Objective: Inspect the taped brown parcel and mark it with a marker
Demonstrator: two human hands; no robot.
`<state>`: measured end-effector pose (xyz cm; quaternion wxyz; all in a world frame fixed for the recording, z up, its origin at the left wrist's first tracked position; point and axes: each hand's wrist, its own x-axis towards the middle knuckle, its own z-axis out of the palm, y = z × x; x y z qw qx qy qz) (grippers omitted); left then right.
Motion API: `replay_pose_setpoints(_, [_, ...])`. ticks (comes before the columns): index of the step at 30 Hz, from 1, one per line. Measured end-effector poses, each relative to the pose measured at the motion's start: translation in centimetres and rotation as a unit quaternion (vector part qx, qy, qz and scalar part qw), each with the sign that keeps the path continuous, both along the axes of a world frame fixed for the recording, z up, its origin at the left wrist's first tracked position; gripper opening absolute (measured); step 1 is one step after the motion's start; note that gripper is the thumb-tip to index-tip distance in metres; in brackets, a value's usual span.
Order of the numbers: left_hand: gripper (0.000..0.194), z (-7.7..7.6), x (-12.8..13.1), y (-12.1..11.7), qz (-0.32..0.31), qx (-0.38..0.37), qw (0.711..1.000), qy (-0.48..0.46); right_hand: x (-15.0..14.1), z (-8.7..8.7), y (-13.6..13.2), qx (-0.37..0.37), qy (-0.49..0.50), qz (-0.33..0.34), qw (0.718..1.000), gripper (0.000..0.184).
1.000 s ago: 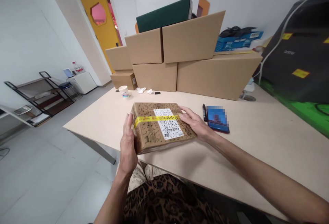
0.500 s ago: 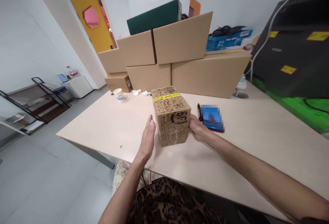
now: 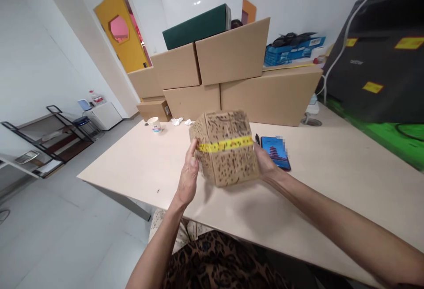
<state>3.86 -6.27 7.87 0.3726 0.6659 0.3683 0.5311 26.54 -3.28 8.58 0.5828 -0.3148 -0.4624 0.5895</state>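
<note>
A speckled brown cardboard box (image 3: 232, 161) with a yellow tape band is tilted and appears raised off the table, slightly blurred. My left hand (image 3: 190, 176) presses flat along its left side, thumb up near the tape. On the opposite side, my right hand (image 3: 265, 161) holds the box, its fingers partly hidden behind the edge. To the right of that hand lie a phone (image 3: 276, 153) with a lit blue screen and a black pen (image 3: 257, 139), which the hand partly covers.
Large cardboard boxes (image 3: 265, 99) are stacked along the table's far side, a green box (image 3: 197, 28) on top. A paper cup (image 3: 154, 124) and crumpled tissues (image 3: 177, 121) sit at the back left of the table (image 3: 126, 161). A dark covered machine (image 3: 380, 59) stands right.
The speckled box has turned toward me and come up, so its taped face now shows in front. My left hand has closed onto its side. The phone screen shows more clearly.
</note>
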Motion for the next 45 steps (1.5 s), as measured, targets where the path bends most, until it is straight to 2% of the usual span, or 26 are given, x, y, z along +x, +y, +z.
replay_pose_setpoints(4, [0.069,-0.6,0.0,1.1,-0.005,0.01,0.999,-0.037,0.0,0.0,0.4,-0.004,0.012,-0.015,1.0,0.053])
replay_pose_setpoints(10, [0.069,-1.8,0.7,1.3,0.025,-0.069,0.993,-0.094,0.1,-1.2,0.7,-0.05,-0.007,-0.027,0.998,0.051])
replay_pose_setpoints(14, [0.066,-1.5,0.7,1.3,0.028,-0.083,0.991,-0.102,-0.1,-1.0,0.2,-0.031,-0.008,-0.006,0.999,0.045])
replay_pose_setpoints(16, [0.067,-1.0,0.6,1.3,0.0,-0.058,0.994,-0.094,-0.2,-0.5,0.0,-0.003,0.008,-0.007,1.0,0.045])
replay_pose_setpoints(18, [0.072,-0.5,0.3,1.2,-0.026,0.007,0.997,-0.074,-0.1,0.1,-0.1,0.033,0.026,-0.017,0.999,0.046])
replay_pose_setpoints(20, [0.077,-0.2,0.1,1.0,-0.035,0.073,0.995,-0.059,0.0,0.5,-0.1,0.067,0.036,-0.024,0.997,0.047])
replay_pose_setpoints(22, [0.076,-0.3,-0.1,0.7,-0.029,0.095,0.993,-0.065,0.1,0.5,0.0,0.082,0.039,-0.028,0.995,0.047])
replay_pose_setpoints(29, [0.066,-1.7,-0.3,-0.1,0.027,-0.021,0.994,-0.102,-0.2,-1.0,0.6,-0.004,0.007,-0.059,0.998,0.048])
replay_pose_setpoints(32, [0.067,-1.7,0.1,0.1,0.049,-0.054,0.993,-0.096,-0.4,-1.2,0.5,-0.011,-0.01,-0.043,0.999,0.049])
replay_pose_setpoints(35, [0.068,-1.4,0.5,0.3,0.038,-0.063,0.994,-0.082,-0.4,-1.1,0.2,-0.015,-0.018,-0.018,1.0,0.053])
replay_pose_setpoints(40, [0.079,-1.5,0.6,-0.2,0.019,-0.007,0.999,-0.038,-0.4,-0.5,-0.4,0.047,0.006,-0.01,0.999,0.049])
replay_pose_setpoints(45, [0.086,-2.1,0.4,-1.5,0.045,0.07,0.996,0.043,-0.5,0.2,-0.9,0.066,0.02,-0.021,0.997,0.046])
